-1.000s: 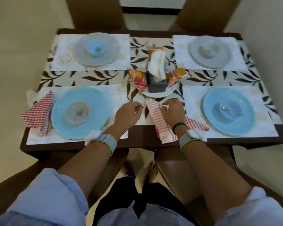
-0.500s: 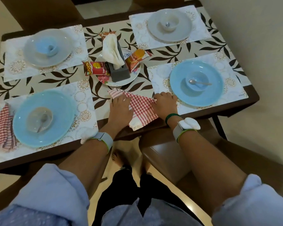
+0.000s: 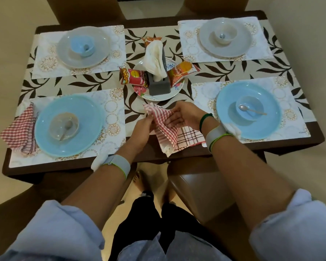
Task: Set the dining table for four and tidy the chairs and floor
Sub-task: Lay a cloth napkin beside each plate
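A red checked napkin point(image 3: 166, 129) lies at the near middle of the dining table point(image 3: 224, 149), partly lifted. My left hand point(image 3: 142, 129) pinches its left edge. My right hand point(image 3: 184, 116) holds its upper right part, fingers curled round the cloth. Under it lies a second napkin with a brown grid pattern point(image 3: 189, 137). Another red checked napkin point(image 3: 19, 129) sits left of the near left blue plate point(image 3: 69, 125). The near right blue plate point(image 3: 248, 112) carries a bowl and spoon. Two grey plates point(image 3: 83, 48) point(image 3: 225, 35) with bowls stand at the far side.
A centre plate point(image 3: 158, 91) holds a grey tissue box point(image 3: 157, 81) and snack packets point(image 3: 135, 77). A brown chair point(image 3: 199, 196) stands just below the table's near edge on the right, by my feet. Two chair backs show beyond the far edge.
Both hands were pressing the red napkin flat on the table; now they have lifted and gathered it, and the grid napkin shows beneath. My view has swung back to the left.
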